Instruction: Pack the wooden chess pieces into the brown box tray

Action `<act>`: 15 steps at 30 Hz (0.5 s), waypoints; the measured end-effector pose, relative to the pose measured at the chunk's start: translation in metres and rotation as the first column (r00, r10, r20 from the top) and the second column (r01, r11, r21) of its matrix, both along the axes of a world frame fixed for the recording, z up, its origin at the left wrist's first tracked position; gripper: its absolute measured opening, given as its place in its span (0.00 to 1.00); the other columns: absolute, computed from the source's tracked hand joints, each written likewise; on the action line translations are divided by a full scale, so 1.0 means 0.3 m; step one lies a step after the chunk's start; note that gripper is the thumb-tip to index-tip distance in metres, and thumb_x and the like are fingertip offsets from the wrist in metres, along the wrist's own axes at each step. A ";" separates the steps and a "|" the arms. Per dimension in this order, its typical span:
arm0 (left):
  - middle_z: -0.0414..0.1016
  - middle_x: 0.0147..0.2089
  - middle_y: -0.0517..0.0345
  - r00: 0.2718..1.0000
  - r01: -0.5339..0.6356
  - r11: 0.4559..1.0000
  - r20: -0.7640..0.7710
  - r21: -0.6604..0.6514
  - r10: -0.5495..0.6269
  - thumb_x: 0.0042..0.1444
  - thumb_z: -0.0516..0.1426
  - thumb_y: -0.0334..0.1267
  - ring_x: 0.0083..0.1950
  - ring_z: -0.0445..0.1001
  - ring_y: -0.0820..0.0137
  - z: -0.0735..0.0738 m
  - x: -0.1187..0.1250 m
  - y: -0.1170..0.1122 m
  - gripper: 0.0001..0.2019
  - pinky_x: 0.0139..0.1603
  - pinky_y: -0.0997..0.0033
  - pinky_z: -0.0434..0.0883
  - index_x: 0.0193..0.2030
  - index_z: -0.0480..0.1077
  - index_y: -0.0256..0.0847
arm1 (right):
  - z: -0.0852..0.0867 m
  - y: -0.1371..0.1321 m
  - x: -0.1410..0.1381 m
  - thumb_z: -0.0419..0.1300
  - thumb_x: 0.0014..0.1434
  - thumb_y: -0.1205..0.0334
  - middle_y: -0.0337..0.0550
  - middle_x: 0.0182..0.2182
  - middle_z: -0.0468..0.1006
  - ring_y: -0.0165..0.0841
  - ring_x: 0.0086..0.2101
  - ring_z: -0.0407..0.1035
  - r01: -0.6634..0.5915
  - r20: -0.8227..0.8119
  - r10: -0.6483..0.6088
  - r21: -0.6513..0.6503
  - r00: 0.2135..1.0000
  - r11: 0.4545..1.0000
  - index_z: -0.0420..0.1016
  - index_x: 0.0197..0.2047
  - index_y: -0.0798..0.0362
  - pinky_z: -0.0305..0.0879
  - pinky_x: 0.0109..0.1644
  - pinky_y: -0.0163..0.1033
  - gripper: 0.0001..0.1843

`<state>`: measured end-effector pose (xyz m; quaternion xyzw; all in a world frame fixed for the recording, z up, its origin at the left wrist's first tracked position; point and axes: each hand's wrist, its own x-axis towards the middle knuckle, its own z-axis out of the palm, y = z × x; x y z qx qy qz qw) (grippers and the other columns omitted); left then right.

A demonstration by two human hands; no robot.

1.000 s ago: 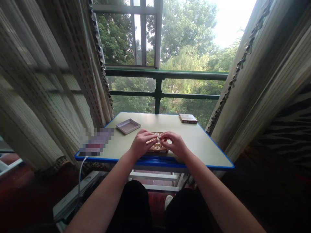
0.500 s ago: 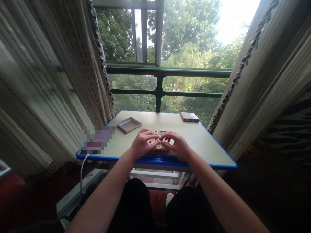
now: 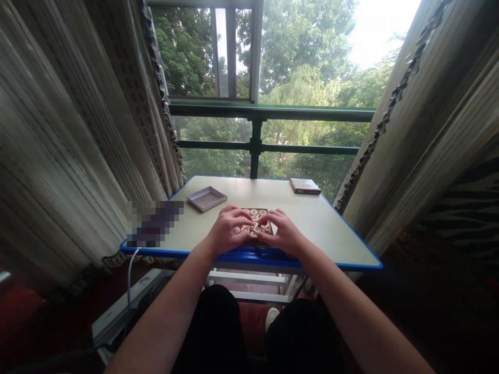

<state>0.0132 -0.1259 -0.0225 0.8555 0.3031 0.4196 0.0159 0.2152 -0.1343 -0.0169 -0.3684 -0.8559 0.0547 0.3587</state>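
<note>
A shallow box [image 3: 254, 241] of round, pale Chinese chess pieces [image 3: 254, 212] lies near the table's front edge. Dark and reddish characters mark the pieces. Over the box's left side curls my left hand [image 3: 231, 228], its thumb and fingers closed around a piece at the surface. From the right, my right hand [image 3: 284, 232] arches over the box with thumb and index fingertips on a piece near the middle. My fingers partly cover the outer pieces, and how firmly each hand grips cannot be made out.
A shallow open box lid or tray [image 3: 207, 199] sits at the back left of the blue-edged table [image 3: 327, 228]. At the back right lies a flat box [image 3: 305, 186]. A blurred-out item [image 3: 154, 223] with a white cable [image 3: 130, 280] occupies the left corner.
My fingers have shifted slightly over the pieces, and the right hand's fingertips have drawn a little apart from the left's. More of the middle pieces shows. The box stays in place.
</note>
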 end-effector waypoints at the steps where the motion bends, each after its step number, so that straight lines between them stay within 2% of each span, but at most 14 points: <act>1: 0.76 0.40 0.57 1.000 0.002 1.000 -0.007 -0.001 -0.002 0.47 0.58 0.33 0.43 0.66 0.65 0.002 -0.002 -0.002 0.09 0.49 0.59 0.64 0.35 0.77 0.45 | -0.001 0.000 -0.001 0.62 0.48 0.61 0.41 0.31 0.73 0.34 0.35 0.64 0.008 0.018 -0.008 0.007 1.000 1.000 0.72 0.33 0.52 0.61 0.43 0.40 0.07; 5: 0.75 0.40 0.58 1.000 -0.003 1.000 -0.022 -0.004 0.003 0.45 0.55 0.29 0.44 0.66 0.65 0.004 -0.008 -0.002 0.11 0.51 0.58 0.63 0.31 0.78 0.46 | -0.007 0.000 -0.005 0.63 0.47 0.60 0.42 0.31 0.71 0.35 0.36 0.62 0.030 0.088 -0.032 0.022 0.996 0.999 0.73 0.33 0.51 0.61 0.43 0.40 0.07; 15: 0.75 0.41 0.59 0.996 -0.011 1.000 -0.087 -0.005 0.011 0.45 0.56 0.29 0.44 0.64 0.64 -0.002 -0.002 0.002 0.09 0.50 0.58 0.62 0.26 0.77 0.46 | -0.005 -0.001 -0.005 0.61 0.50 0.58 0.44 0.31 0.70 0.35 0.34 0.61 0.016 0.154 -0.022 0.039 0.988 0.999 0.74 0.33 0.51 0.60 0.41 0.41 0.07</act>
